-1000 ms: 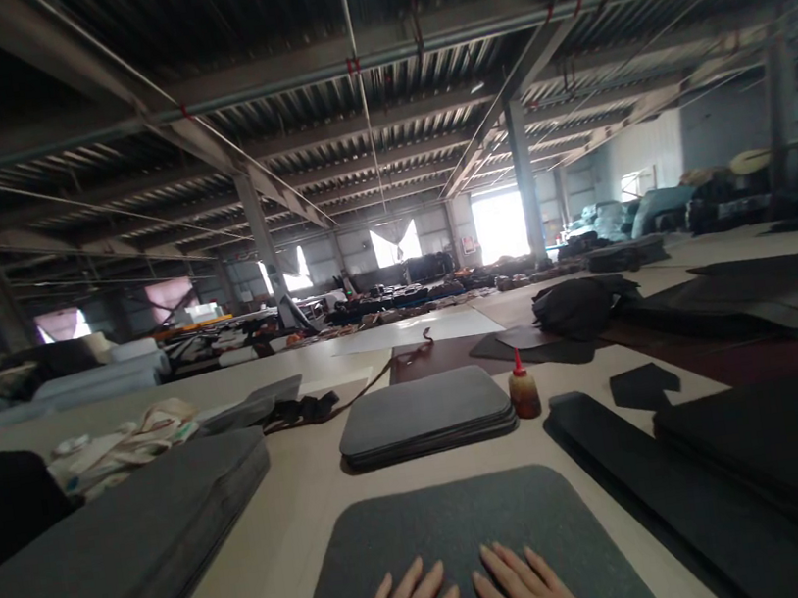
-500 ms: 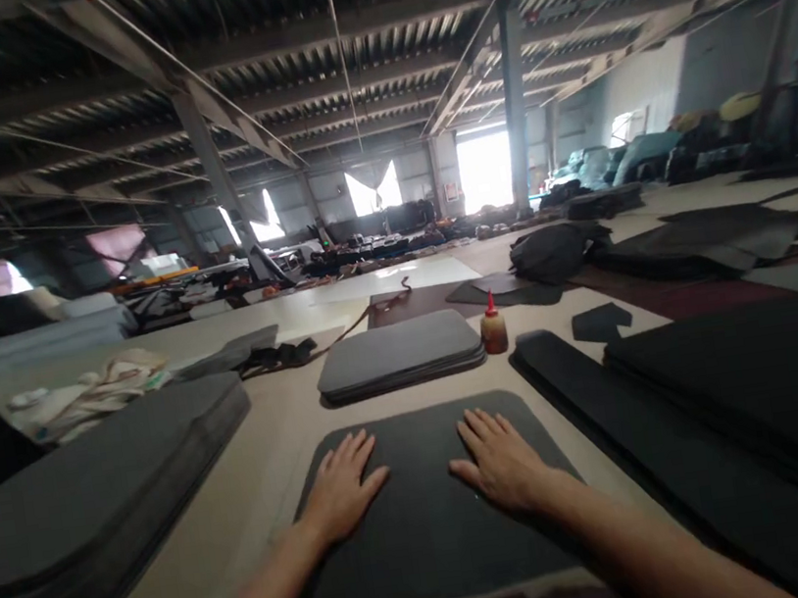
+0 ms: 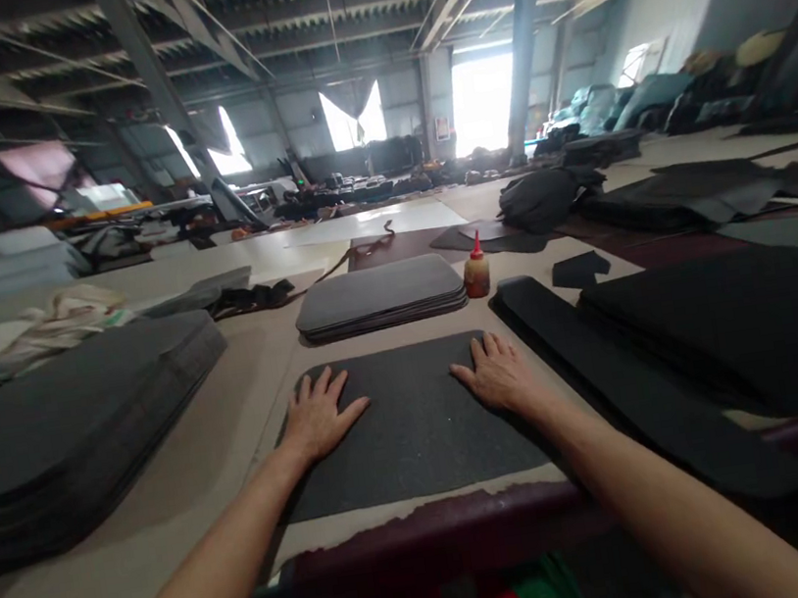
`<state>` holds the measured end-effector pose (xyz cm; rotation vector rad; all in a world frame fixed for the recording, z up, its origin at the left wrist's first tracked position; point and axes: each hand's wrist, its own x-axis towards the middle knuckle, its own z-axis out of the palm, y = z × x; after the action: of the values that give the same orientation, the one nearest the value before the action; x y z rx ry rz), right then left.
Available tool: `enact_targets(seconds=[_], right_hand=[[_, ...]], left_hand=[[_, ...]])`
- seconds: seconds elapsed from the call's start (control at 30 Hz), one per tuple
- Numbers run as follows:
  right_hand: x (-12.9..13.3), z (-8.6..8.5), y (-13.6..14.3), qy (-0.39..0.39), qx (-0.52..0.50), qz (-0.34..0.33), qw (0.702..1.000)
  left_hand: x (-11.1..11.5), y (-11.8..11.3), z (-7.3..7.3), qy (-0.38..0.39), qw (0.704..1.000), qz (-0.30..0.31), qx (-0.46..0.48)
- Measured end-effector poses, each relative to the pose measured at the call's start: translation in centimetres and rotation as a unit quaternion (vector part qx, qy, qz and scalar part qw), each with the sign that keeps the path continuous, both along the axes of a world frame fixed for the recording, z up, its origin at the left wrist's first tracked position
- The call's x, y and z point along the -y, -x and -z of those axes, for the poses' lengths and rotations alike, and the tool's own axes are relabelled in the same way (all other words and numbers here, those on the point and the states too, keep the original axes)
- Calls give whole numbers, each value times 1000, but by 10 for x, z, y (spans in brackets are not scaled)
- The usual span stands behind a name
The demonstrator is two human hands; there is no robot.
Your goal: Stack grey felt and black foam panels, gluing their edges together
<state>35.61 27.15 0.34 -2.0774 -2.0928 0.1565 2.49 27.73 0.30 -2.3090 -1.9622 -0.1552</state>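
Note:
A dark grey sheet with rounded far corners [image 3: 418,435] lies flat in front of me. My left hand [image 3: 317,415] rests on its far left part, fingers spread. On the far right part lies my right hand [image 3: 501,371], thumb stretched out and fingers apart. Neither hand grips anything. Just beyond the sheet sits a stack of grey rounded panels [image 3: 380,294]. Beside that stack stands a small bottle with a red nozzle [image 3: 477,273].
A thick grey stack [image 3: 74,414] fills the left side. Long black strips [image 3: 603,379] and a large black stack [image 3: 736,321] lie at the right. Cloth [image 3: 38,325] is bunched at the far left. The maroon table edge [image 3: 439,531] is nearest me.
The camera view has tilted down, so the table appears higher in the picture. Both hands have moved outward on the sheet and are farther apart, toward its far corners.

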Motion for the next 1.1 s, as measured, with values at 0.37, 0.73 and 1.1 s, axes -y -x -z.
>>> enact_targets(seconds=[0.37, 0.73, 1.1], right_hand=[[0, -3, 0, -2, -30, 31, 999], [2, -8, 1, 4, -50, 46, 998], [3, -16, -3, -142, -127, 64, 980]], left_hand=[[-1, -1, -3, 11, 1000, -20, -8], [-3, 0, 0, -3, 1000, -16, -7], [-9, 10, 10, -13, 998, 1, -63]])
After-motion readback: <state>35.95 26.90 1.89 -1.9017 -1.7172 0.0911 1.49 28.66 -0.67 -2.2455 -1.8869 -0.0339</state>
